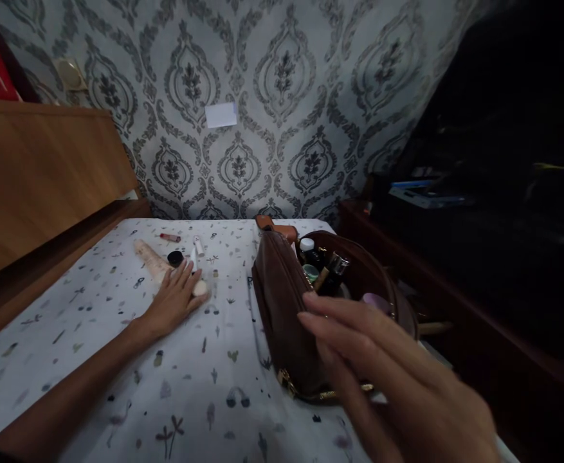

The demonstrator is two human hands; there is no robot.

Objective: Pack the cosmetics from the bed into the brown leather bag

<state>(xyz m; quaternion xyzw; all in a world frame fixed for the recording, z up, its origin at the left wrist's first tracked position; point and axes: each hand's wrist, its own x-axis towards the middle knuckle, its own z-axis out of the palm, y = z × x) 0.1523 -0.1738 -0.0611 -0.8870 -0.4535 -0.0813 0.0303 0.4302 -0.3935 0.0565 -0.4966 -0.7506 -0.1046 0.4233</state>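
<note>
A brown zip bag (282, 308) lies open on the right half of the white patterned cloth (204, 399). Inside it are a white-capped dark bottle (312, 254), a green-lidded jar (310, 272) and a purple item (376, 302). My right hand (397, 373) hovers over the bag's near side, its fingers stretched out and holding nothing visible. My left hand (174, 297) lies palm down at the left with fingers spread, beside a pale round item (199, 288), a dark-lidded jar (175, 258) and a light tube (149, 258), partly covering the group.
A red tube (170, 237) and a small white tube (199, 245) lie farther back. Behind the bag sits an orange-brown item (276, 228). A wooden cabinet (45, 173) stands left, patterned wallpaper (282, 128) behind, and a large dark object (503, 161) right.
</note>
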